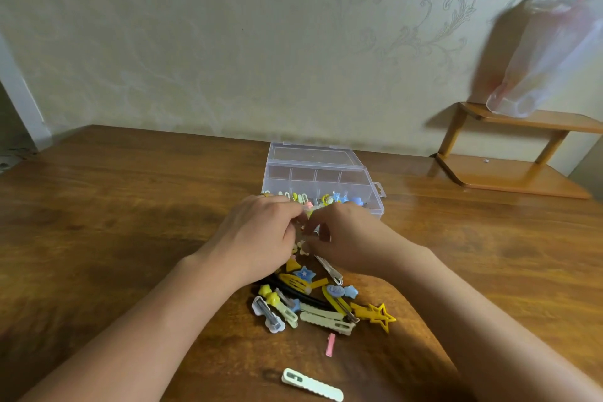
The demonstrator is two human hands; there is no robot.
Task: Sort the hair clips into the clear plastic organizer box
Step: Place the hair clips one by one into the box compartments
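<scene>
Pinching something small, unclear what, between left hand and right hand near the organizer box, loose hair clips piled nearer; best dropped into matching compartment.

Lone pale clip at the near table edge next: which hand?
Probably right, marginally. The pale scalloped clip lies apart from the pile, slightly right of centre. Both the left hand and right hand are busy together near the organizer box.
</scene>
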